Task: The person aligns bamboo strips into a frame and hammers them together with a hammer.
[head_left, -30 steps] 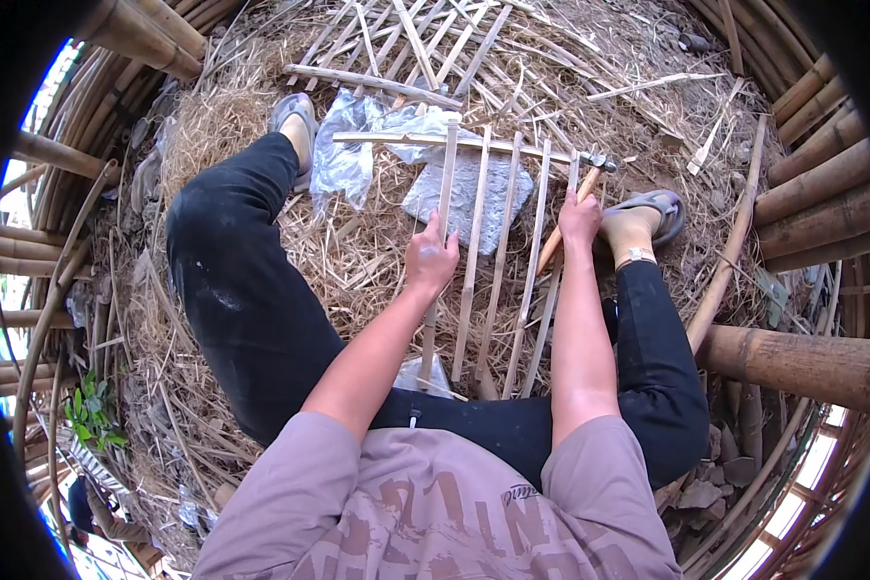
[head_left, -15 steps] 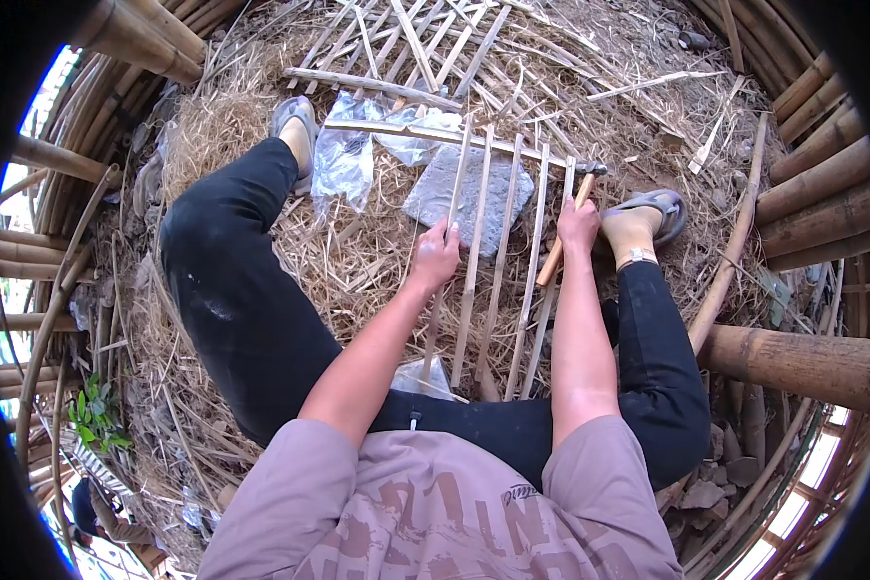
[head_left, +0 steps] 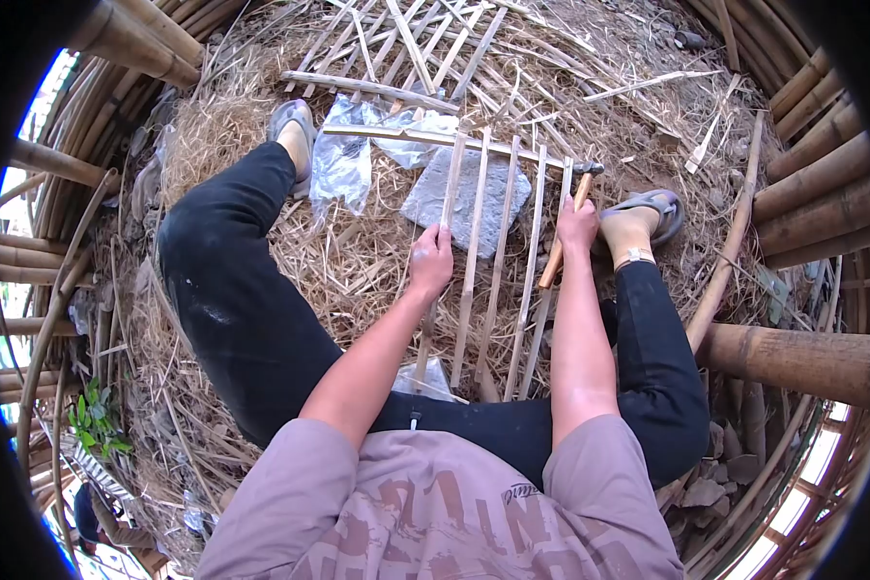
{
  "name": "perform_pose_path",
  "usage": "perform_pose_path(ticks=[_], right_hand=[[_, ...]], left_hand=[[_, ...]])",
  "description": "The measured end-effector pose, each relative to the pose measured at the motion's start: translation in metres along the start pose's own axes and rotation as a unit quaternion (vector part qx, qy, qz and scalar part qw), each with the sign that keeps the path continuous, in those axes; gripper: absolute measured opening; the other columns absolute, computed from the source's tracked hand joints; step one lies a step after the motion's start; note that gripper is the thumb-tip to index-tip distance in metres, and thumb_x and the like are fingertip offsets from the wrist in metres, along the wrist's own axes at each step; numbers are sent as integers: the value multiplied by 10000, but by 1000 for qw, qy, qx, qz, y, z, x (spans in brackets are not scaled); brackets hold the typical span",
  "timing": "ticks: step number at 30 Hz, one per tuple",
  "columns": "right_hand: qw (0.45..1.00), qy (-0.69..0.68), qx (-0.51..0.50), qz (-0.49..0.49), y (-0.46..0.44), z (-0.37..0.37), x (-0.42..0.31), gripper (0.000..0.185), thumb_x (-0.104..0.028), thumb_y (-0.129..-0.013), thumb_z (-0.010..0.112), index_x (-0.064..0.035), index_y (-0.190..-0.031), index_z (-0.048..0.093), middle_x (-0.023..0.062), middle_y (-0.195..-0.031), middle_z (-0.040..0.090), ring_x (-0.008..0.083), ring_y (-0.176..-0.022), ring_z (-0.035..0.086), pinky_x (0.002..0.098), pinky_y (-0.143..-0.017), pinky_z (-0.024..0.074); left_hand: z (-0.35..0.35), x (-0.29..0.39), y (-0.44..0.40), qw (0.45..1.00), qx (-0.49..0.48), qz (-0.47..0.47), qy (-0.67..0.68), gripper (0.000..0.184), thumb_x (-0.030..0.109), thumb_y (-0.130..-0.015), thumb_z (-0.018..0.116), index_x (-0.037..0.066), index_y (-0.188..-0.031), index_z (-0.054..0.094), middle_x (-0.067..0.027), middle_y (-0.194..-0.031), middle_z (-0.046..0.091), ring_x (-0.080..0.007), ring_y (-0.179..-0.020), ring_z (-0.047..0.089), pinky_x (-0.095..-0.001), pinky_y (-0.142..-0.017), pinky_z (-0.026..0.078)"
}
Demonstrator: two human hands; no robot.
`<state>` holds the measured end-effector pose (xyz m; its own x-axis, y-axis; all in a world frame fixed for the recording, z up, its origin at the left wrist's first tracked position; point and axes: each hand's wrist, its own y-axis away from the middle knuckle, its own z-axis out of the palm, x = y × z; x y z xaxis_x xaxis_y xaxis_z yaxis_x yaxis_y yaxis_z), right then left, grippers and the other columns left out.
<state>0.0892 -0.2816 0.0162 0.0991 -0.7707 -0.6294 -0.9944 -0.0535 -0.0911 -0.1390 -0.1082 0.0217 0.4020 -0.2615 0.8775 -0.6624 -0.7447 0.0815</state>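
Note:
My left hand (head_left: 432,261) is closed around a split bamboo slat (head_left: 451,184), the leftmost of several upright slats. Its upper end lies against a long bamboo crosspiece (head_left: 387,132). In my right hand (head_left: 578,224) is a hammer (head_left: 552,263) with a wooden handle; its metal head (head_left: 588,167) rests by the crosspiece's right end. The rightmost slat (head_left: 566,179) runs close beside that hand, and whether the fingers also touch it I cannot tell. A flat grey stone block (head_left: 483,198) lies beneath the slats and crosspiece.
Clear plastic bags (head_left: 341,164) lie left of the block. Beyond them is a lattice of bamboo strips (head_left: 396,48). My legs are spread on both sides, over straw and shavings. Thick bamboo poles (head_left: 793,362) stick in from the right. At lower left, another person (head_left: 111,517) is partly visible.
My left hand has moved slightly left and down with its slat, whose upper end now sits lower, near the crosspiece. The hammer and my right hand have hardly moved.

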Motion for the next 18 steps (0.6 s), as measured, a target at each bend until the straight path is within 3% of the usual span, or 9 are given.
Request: perform_pose_path(ticks=[7,10,13,18], right_hand=[[1000,-7,8,0,0,2,2,371,-306,-950,652,58,-878,647,300,-898,679,486,-890,658,550,-827,498],[999,-23,34,-11,-1,4,2,379,-302,-957,641,62,-851,642,295,-877,673,490,-864,650,556,-813,494],[996,-43,75,-37,-4,2,-1,451,-388,-971,624,35,-820,665,279,-833,684,473,-823,663,533,-782,506],[992,-63,99,-40,-12,-12,-21,438,-327,-965,633,68,-776,634,278,-822,660,472,-845,643,550,-781,476]], left_hand=[[2,-7,-1,1000,3,19,14,373,289,-1054,487,-24,-918,637,-231,-780,652,-408,-722,638,-491,-681,479],[5,-10,-2,1000,10,22,13,384,295,-1068,489,-17,-911,648,-131,-680,603,-255,-635,590,-416,-645,475],[5,-14,-2,1000,6,19,2,400,309,-1073,480,-13,-899,639,-119,-665,594,-243,-621,587,-418,-629,471],[7,-27,-4,1000,-9,8,-6,416,331,-1080,465,-3,-892,629,-102,-657,591,-229,-614,590,-406,-616,474]])
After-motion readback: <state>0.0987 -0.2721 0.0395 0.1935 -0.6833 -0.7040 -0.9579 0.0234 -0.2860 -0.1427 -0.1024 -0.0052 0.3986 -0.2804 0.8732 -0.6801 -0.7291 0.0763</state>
